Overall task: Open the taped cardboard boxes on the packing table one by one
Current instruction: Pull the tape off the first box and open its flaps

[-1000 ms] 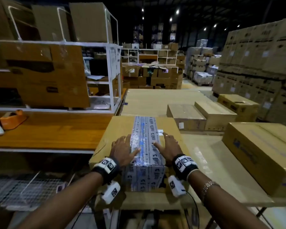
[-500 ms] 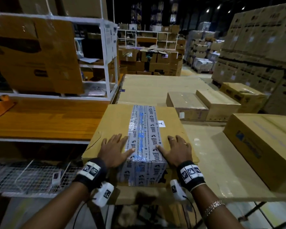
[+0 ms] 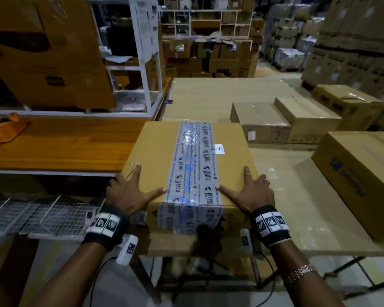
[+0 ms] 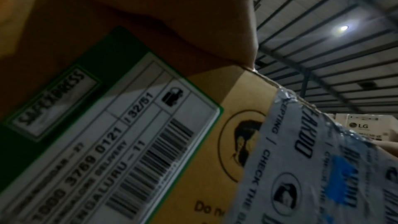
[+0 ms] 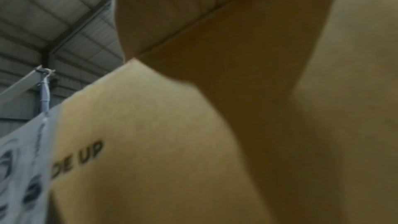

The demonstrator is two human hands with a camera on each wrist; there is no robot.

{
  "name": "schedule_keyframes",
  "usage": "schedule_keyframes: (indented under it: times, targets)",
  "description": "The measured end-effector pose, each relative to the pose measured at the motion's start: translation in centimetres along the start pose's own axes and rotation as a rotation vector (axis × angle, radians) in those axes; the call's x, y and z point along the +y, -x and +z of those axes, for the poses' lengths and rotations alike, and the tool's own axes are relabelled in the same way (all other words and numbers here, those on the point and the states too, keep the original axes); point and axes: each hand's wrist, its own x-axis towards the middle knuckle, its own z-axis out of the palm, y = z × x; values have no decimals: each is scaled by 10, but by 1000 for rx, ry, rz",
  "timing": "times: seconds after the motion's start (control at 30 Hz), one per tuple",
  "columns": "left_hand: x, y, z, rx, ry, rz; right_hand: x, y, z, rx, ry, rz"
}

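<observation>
Left hand (image 3: 129, 193) and right hand (image 3: 254, 193) lie flat, fingers straight and spread, on the near corners of the cardboard box (image 3: 157, 156), gripping nothing; outer fingers of each reach over the box's side edges. Between the two thumbs runs the grey printed tape (image 3: 194, 165), sealed along the top and down the near face. Box sits on the packing table (image 3: 297, 196); beyond the right fingertips, more closed boxes (image 3: 259, 120).
</observation>
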Motion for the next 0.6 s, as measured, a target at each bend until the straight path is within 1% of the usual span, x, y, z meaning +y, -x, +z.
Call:
schedule_keyframes:
  times: [0.1, 0.2, 0.3, 0.4, 0.47, 0.6]
  targets:
    - [-5, 34, 3, 118, 0, -13, 5, 23, -1, 49, -21, -23]
    - [-13, 78, 10, 234, 143, -49, 14, 59, 7, 170, -97, -62]
    - [-22, 109, 20, 300, 201, -48, 27, 90, 18, 272, -165, -89]
    - [-27, 122, 27, 356, 246, -33, 38, 106, 29, 336, -280, -123]
    - [-29, 121, 34, 354, 286, -8, 46, 105, 39, 374, -347, -156]
    - [-27, 102, 49, 241, 408, 23, 54, 85, 61, 361, -479, -180]
